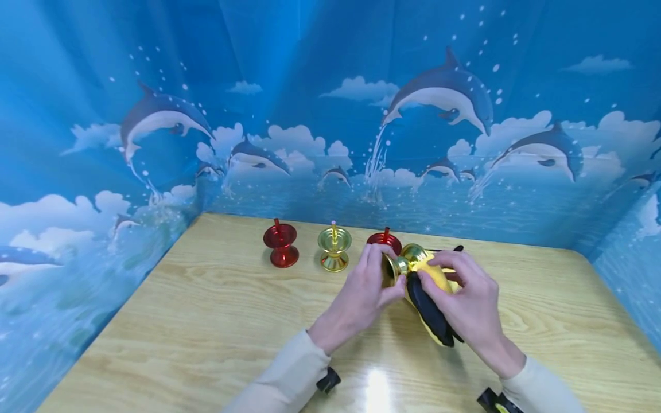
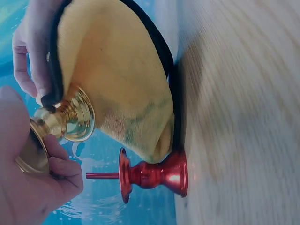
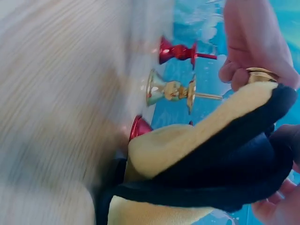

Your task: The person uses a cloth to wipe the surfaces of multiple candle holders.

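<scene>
In the head view my left hand (image 1: 364, 289) grips a shiny gold candle holder (image 1: 396, 267) by one flared end, tipped on its side above the table. My right hand (image 1: 467, 289) pinches a yellow cloth with black edging (image 1: 431, 304) against the holder's narrow middle. The cloth's lower part hangs down in folds. In the left wrist view the gold candle holder (image 2: 56, 123) shows its free round end beside the cloth (image 2: 112, 70). From the right wrist, the cloth (image 3: 201, 154) hides most of the held holder.
Along the back of the wooden table (image 1: 217, 298) stand a red candle holder (image 1: 283, 246), a gold one (image 1: 334, 246) and another red one (image 1: 384, 238), partly hidden behind my left hand. A dolphin-print backdrop (image 1: 310, 115) rises behind the table.
</scene>
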The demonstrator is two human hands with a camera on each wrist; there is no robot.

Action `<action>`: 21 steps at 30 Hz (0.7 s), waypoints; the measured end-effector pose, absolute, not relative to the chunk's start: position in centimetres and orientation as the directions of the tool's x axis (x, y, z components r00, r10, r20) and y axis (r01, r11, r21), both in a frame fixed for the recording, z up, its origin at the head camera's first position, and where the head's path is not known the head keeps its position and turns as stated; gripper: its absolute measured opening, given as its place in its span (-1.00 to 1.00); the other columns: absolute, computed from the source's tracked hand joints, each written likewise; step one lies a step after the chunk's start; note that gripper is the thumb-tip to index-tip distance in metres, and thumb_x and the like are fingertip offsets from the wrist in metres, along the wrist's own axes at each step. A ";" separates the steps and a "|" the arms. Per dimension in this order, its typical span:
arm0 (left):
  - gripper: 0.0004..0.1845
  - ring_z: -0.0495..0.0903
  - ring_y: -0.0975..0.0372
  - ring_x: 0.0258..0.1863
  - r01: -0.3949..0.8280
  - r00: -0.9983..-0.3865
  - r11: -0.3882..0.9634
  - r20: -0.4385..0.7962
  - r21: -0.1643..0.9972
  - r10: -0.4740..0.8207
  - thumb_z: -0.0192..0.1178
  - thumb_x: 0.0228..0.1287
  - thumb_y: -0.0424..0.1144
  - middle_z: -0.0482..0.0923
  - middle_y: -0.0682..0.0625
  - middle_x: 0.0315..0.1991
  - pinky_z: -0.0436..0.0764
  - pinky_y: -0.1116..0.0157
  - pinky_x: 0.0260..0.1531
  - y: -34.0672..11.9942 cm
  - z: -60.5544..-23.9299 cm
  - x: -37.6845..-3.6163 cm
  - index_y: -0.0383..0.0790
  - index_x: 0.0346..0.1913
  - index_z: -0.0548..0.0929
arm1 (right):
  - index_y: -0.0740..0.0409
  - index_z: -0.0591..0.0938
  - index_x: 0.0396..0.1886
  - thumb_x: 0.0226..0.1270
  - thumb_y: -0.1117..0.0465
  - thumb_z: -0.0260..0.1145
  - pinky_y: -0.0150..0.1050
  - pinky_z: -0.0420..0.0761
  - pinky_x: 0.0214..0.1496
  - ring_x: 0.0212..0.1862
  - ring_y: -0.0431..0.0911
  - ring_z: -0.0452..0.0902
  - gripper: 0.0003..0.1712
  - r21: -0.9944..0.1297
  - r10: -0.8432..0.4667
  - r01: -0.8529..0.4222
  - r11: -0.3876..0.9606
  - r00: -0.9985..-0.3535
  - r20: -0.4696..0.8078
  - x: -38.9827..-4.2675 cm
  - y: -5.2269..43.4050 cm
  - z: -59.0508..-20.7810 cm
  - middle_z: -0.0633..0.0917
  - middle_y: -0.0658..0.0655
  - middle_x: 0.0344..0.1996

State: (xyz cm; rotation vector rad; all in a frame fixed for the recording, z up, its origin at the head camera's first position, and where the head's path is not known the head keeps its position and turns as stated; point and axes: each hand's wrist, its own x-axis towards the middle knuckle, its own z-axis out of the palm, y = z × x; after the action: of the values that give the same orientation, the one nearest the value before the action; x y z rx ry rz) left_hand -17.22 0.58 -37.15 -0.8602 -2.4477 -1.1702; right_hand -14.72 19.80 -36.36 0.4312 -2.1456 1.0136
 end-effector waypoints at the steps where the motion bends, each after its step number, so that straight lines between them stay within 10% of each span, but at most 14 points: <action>1: -0.65 0.41 0.28 -0.21 0.608 -0.794 0.477 0.479 0.635 0.375 0.20 0.38 -0.18 0.38 0.00 -0.04 0.55 0.48 -0.18 0.6 -37.1 -17.2 -0.15 0.10 0.35 | 0.18 0.75 -0.24 -0.06 0.46 0.61 -0.70 0.55 -0.17 -0.15 -0.49 0.56 -0.66 -0.499 -0.018 -0.576 0.647 -0.667 0.745 -14.6 19.8 -36.5 0.75 0.14 -0.22; 13: -0.60 0.41 0.21 -0.11 0.531 -0.842 0.474 0.373 0.703 0.390 -0.10 0.59 0.01 0.38 -0.09 0.12 0.53 0.28 -0.02 0.1 -37.1 -17.3 -0.12 0.29 0.29 | 0.15 0.79 -0.20 0.03 0.55 0.53 -0.64 0.61 -0.10 -0.09 -0.50 0.64 -0.65 -0.640 0.015 -0.513 0.572 -0.774 0.633 -13.0 21.7 -35.5 0.79 0.10 -0.22; 21: -0.62 0.43 0.20 -0.05 0.592 -0.799 0.465 0.405 0.658 0.445 -0.20 0.63 0.02 0.40 -0.06 0.08 0.56 0.20 0.05 -1.2 -37.1 -17.5 -0.12 0.27 0.30 | 0.28 0.76 -0.17 0.21 0.50 0.43 -0.63 0.59 -0.01 -0.07 -0.47 0.69 -0.80 -0.719 0.134 -0.417 0.555 -0.809 0.573 -14.1 25.0 -32.9 0.77 -0.30 -0.19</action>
State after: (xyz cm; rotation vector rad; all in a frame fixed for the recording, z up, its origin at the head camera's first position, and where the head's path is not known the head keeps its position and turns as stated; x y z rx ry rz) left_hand -17.51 -1.19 -37.09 -0.9064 -2.5344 -1.2437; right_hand -14.14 24.99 -32.94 0.2267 -2.2066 1.2325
